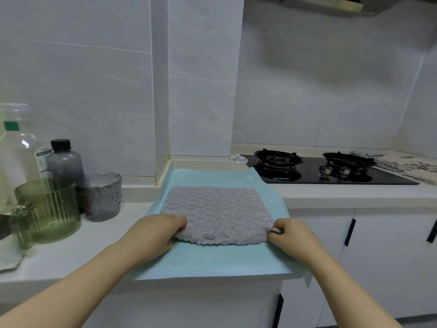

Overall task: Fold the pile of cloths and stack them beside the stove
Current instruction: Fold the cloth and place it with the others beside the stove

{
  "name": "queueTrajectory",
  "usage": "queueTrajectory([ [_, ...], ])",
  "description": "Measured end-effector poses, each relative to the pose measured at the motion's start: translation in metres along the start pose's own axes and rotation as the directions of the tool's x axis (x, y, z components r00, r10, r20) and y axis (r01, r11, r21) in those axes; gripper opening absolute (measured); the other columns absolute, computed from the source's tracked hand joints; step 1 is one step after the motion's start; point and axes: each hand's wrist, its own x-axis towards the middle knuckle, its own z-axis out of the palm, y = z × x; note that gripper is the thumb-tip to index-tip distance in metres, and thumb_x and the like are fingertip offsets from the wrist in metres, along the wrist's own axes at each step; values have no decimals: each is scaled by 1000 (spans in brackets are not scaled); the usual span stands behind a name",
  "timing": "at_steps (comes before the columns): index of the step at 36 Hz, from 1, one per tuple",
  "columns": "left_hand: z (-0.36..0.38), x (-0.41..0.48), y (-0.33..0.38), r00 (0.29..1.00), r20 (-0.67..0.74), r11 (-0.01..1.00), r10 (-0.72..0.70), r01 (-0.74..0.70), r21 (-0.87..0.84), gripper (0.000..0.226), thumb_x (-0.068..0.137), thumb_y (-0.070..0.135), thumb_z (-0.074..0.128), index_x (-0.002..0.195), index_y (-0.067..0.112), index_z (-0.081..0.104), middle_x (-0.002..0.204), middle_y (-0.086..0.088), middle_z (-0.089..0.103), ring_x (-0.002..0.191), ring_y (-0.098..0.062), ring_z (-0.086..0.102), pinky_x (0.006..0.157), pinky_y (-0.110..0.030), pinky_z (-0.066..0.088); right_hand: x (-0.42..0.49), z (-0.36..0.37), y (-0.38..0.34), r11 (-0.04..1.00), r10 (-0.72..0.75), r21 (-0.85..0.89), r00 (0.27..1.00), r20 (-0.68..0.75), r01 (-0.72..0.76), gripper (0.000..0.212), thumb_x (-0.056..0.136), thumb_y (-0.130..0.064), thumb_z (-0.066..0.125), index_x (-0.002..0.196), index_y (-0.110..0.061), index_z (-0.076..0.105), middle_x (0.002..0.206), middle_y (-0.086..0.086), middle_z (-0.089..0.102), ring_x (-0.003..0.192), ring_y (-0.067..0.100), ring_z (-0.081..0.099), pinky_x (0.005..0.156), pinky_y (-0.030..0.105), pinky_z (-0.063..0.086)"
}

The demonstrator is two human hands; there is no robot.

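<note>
Two near corners of the grey fleece cloth (217, 209) pinched in my left hand (160, 229) and right hand (287, 235); next, probably, fold forward.

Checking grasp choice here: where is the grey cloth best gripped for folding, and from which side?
Probably its two near corners, pinched from the person's side, as the left hand and right hand do. The grey cloth lies flat on the teal mat, so the near edge can lift over to the far one.
</note>
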Motion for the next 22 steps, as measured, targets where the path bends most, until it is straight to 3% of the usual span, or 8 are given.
queueTrajectory([
  [3, 1, -3, 2, 997, -32, 994, -73, 70, -81, 21, 84, 7, 40, 95, 24, 35, 89, 6, 49, 78, -19, 43, 58, -30, 28, -1, 2, -3, 1000, 2, -16, 1000, 17, -1, 13, 83, -18, 49, 75, -9, 54, 75, 3, 56, 69, 18, 47, 57, 29, 34],
  [6, 4, -5, 3, 988, -56, 969, -143, 128, -211, 16, 83, 14, 44, 94, 25, 39, 86, 7, 54, 78, -17, 48, 58, -26, 32, -1, 3, -3, 1000, 2, -21, 1000, 19, -1, 18, 83, -11, 44, 89, -4, 60, 88, 8, 62, 76, 20, 51, 62, 28, 39],
  [9, 6, -7, 8, 983, -54, 949, -176, 155, -276, 14, 84, 33, 50, 95, 30, 43, 89, 13, 53, 83, -12, 50, 61, -25, 36, -2, 4, -4, 1000, -3, -24, 1000, 19, 3, 10, 82, -16, 47, 77, -8, 52, 82, 5, 58, 71, 18, 47, 57, 28, 36],
  [12, 10, -4, 14, 981, -96, 970, -167, 146, -193, 25, 84, 49, 50, 103, 34, 48, 100, 17, 53, 96, -9, 50, 68, -25, 38, -3, 5, -6, 999, -31, -32, 999, 15, 31, 22, 83, -22, 51, 65, -17, 40, 72, 0, 49, 70, 18, 45, 52, 26, 32],
  [15, 12, 1, 15, 980, -130, 986, -149, 138, -88, 22, 88, 38, 46, 108, 33, 52, 108, 12, 57, 100, -12, 52, 67, -26, 35, -4, 5, -4, 997, -61, -43, 998, 7, 61, 27, 86, -23, 51, 63, -20, 38, 70, -3, 45, 72, 18, 45, 53, 26, 31],
  [17, 10, 0, 9, 984, -97, 984, -150, 139, -111, 23, 88, 31, 47, 110, 33, 52, 108, 13, 59, 99, -11, 54, 68, -25, 37, -6, 4, 0, 997, -71, -23, 997, 13, 71, 24, 89, -21, 50, 66, -18, 42, 70, -3, 48, 71, 17, 46, 55, 26, 33],
  [20, 0, -6, -5, 992, 11, 948, -127, 124, -292, 15, 89, 29, 53, 104, 34, 55, 103, 14, 63, 91, -9, 57, 74, -21, 43, -11, 2, 5, 992, -118, -49, 993, -16, 118, 17, 91, -20, 49, 77, -11, 54, 77, 0, 55, 75, 18, 49, 61, 29, 37],
  [22, -11, -12, -15, 990, 43, 880, -132, 136, -455, 9, 88, 27, 59, 88, 36, 58, 93, 14, 65, 84, -4, 58, 72, -13, 42, -14, 3, 9, 979, -167, -121, 985, -37, 161, 17, 92, -21, 48, 85, -8, 57, 82, 1, 55, 82, 20, 52, 68, 31, 39],
])
